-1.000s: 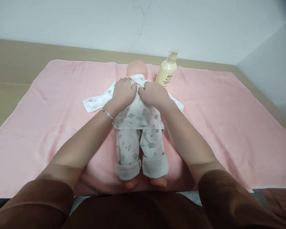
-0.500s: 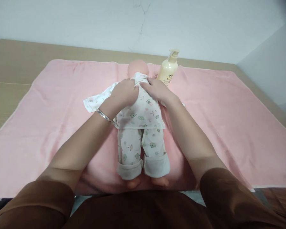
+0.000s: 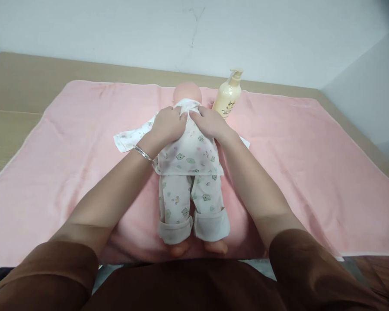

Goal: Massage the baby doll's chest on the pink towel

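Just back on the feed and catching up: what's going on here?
A person's left hand and right hand both touch the upper part of the printed shirt on a doll. The doll lies on a pink blanket, feet toward the person. A pump bottle is just beyond the right hand.

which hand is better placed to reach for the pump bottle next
Probably the right hand: the pump bottle is just beyond it, on the same side of the doll's head, while the left hand, across the printed shirt, has farther to go.
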Demonstrator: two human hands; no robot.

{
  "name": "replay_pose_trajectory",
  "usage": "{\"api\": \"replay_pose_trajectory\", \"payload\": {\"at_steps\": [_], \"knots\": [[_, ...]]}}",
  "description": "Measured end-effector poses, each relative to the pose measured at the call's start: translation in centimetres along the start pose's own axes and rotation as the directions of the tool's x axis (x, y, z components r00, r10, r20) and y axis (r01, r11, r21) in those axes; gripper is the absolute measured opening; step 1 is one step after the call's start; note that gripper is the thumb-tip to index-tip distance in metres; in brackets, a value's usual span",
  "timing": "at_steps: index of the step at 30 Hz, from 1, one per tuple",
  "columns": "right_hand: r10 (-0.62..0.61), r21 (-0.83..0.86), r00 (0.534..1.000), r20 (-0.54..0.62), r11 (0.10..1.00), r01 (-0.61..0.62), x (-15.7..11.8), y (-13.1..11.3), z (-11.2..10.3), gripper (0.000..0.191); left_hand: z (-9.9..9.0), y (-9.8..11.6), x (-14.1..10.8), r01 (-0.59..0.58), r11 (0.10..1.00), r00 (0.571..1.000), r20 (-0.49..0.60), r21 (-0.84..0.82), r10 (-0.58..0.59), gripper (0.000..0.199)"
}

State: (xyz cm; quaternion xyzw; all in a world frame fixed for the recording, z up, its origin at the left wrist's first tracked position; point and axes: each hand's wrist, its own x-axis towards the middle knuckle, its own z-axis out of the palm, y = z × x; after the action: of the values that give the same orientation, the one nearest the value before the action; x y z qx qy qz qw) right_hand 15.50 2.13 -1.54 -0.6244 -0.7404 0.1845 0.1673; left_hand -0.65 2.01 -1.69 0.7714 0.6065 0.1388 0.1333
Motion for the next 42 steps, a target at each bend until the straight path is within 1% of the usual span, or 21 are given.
{"api": "replay_pose_trajectory", "payload": {"at_steps": [2, 4, 6, 8, 10, 12, 13, 15, 18, 20, 21, 24, 27, 30, 32, 34, 38, 42], "knots": [[0.01, 0.055, 1.0, -0.005, 0.998, -0.01, 0.6, 0.9, 0.1, 0.066, -0.3, 0.9, -0.8, -0.024, 0.998, 1.0, -0.006, 0.059, 0.024, 0.057], [0.006, 0.004, 1.0, -0.007, 1.0, -0.006, 0.5, 0.6, 0.3, 0.066, -0.4, 1.0, -1.0, -0.031, 0.998, 0.999, -0.007, 0.061, 0.032, 0.056], [0.001, -0.132, 1.0, -0.019, 0.991, -0.003, -0.2, -0.7, 0.5, 0.063, -0.2, 0.4, -0.4, -0.016, 1.0, 1.0, 0.004, 0.022, 0.016, 0.056], [-0.008, -0.255, 0.999, -0.041, 0.967, -0.002, -1.2, -2.3, 0.7, 0.059, 0.2, -0.8, 0.6, 0.024, 0.999, 1.0, 0.017, -0.049, -0.023, 0.059], [-0.024, -0.306, 0.998, -0.054, 0.952, 0.006, -2.1, -3.5, 0.8, 0.054, 0.5, -1.8, 1.5, 0.055, 0.991, 0.998, 0.026, -0.119, -0.052, 0.062], [-0.014, -0.284, 0.999, -0.047, 0.959, 0.0, -2.4, -3.9, 0.7, 0.051, 0.5, -2.1, 1.7, 0.061, 0.988, 0.998, 0.027, -0.14, -0.058, 0.065], [0.002, -0.256, 0.999, -0.037, 0.967, -0.012, -2.2, -3.7, 0.6, 0.05, 0.4, -1.9, 1.5, 0.063, 0.991, 0.998, 0.028, -0.115, -0.06, 0.066], [0.029, -0.184, 0.999, -0.018, 0.982, -0.032, -1.5, -2.8, 0.4, 0.05, 0.2, -0.9, 0.5, 0.053, 0.999, 0.998, 0.029, -0.003, -0.053, 0.064], [0.011, -0.07, 1.0, -0.013, 0.997, -0.012, 0.0, -1.0, 0.4, 0.054, -0.4, 1.1, -1.2, -0.038, 0.984, 0.999, 0.04, 0.176, 0.032, 0.052], [-0.022, -0.017, 1.0, -0.021, 1.0, 0.021, 0.6, -0.2, 0.5, 0.059, -0.8, 1.8, -1.8, -0.094, 0.969, 0.994, 0.068, 0.226, 0.081, 0.049], [-0.032, -0.013, 0.999, -0.026, 0.999, 0.032, 0.7, 0.0, 0.6, 0.061, -0.9, 1.9, -1.9, -0.097, 0.969, 0.993, 0.087, 0.229, 0.079, 0.05], [-0.026, -0.108, 0.999, -0.038, 0.994, 0.022, 0.1, -0.9, 0.8, 0.062, -1.2, 1.2, -1.1, -0.043, 0.989, 0.991, 0.129, 0.141, 0.025, 0.055], [-0.02, -0.253, 0.999, -0.049, 0.968, 0.007, -1.3, -2.6, 0.9, 0.058, -1.0, -0.3, 0.2, 0.049, 0.999, 0.994, 0.102, -0.001, -0.048, 0.06], [-0.028, -0.293, 0.998, -0.057, 0.956, 0.01, -2.5, -4.0, 1.2, 0.051, -0.5, -1.4, 1.1, 0.119, 0.989, 0.991, 0.077, -0.088, -0.112, 0.065], [-0.032, -0.29, 0.998, -0.059, 0.957, 0.013, -2.8, -4.2, 1.2, 0.048, -0.2, -1.7, 1.3, 0.132, 0.985, 0.99, 0.067, -0.111, -0.125, 0.067], [-0.034, -0.265, 0.998, -0.054, 0.964, 0.018, -2.5, -3.9, 1.1, 0.049, 0.1, -1.8, 1.3, 0.13, 0.986, 0.991, 0.052, -0.108, -0.125, 0.069], [-0.039, -0.147, 0.999, -0.026, 0.989, 0.035, -1.1, -2.4, 0.7, 0.06, 0.4, -1.6, 1.1, 0.12, 0.99, 0.993, 0.018, -0.07, -0.119, 0.072], [-0.045, -0.069, 0.999, -0.003, 0.997, 0.044, 0.0, -1.0, 0.8, 0.07, 0.6, -1.5, 1.0, 0.093, 0.994, 0.996, -0.008, -0.058, -0.094, 0.074]]}}
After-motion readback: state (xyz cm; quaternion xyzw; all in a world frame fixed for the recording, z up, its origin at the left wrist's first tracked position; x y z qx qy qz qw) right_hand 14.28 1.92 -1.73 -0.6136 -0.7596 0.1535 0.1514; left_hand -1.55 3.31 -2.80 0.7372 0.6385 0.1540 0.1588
